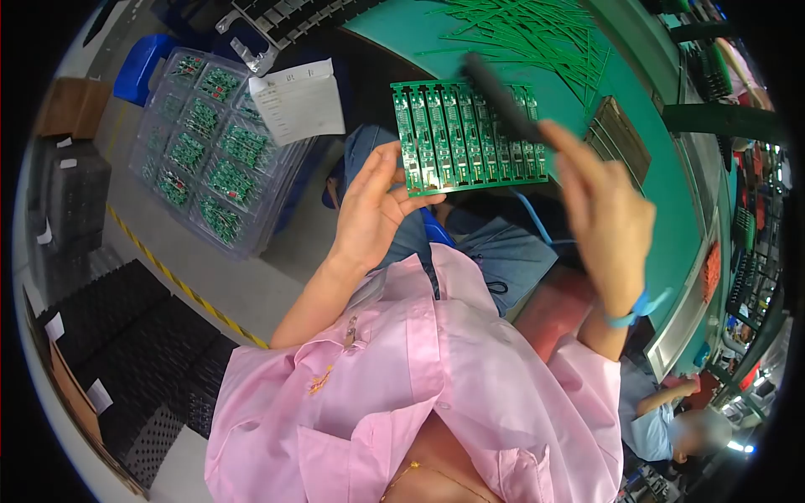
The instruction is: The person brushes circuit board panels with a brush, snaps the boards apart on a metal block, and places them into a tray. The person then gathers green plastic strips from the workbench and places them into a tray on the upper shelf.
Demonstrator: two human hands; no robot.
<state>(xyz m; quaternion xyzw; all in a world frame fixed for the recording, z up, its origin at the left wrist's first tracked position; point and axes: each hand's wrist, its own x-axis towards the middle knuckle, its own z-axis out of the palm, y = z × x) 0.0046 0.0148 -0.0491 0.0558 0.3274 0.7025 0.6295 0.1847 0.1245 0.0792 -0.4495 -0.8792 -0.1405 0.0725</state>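
My left hand (375, 201) grips a green circuit board panel (470, 138) by its lower left corner, thumb at the side edge and fingers underneath. The panel is made of several narrow strips joined side by side and carrying small components. In my right hand (610, 214), closed around its handle, is a black brush (503, 99), blurred by motion. Its head crosses over the upper right part of the panel and hides some strips there. Whether the bristles touch the board, I cannot tell. A blue band (641, 308) circles my right wrist.
Thin green strips (524, 38) lie piled on the green bench top (402, 29). A slotted wooden block (619, 142) sits at right. Clear compartment trays (251, 222) with small boards stand left, under a paper sheet (299, 101). Another person (671, 427) sits lower right.
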